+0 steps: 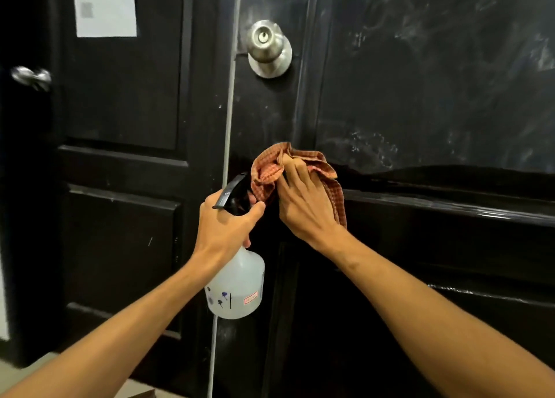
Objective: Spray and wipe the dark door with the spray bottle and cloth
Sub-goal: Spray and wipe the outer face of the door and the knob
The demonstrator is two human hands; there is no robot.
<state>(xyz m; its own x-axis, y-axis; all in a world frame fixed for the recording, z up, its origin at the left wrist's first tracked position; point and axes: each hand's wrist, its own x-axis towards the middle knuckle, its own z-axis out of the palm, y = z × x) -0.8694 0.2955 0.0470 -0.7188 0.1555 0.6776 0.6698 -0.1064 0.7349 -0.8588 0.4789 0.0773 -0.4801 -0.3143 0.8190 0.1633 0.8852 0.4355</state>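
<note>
The dark door [420, 97] fills the right of the view, with pale streaks on its upper panel. My right hand [303, 205] presses a bunched orange checked cloth [270, 169] against the door's middle rail, fingers spread over the cloth. My left hand [223, 226] grips the neck of a translucent spray bottle [237, 289] with a black trigger head [232, 193], held just left of the cloth. The nozzle points toward the door.
A silver round door knob [267, 47] sits above the cloth. A second dark door [120, 97] stands on the left with a white paper sheet [105, 7] stuck to it and another knob [30, 77] at the far left. Pale floor shows at bottom left.
</note>
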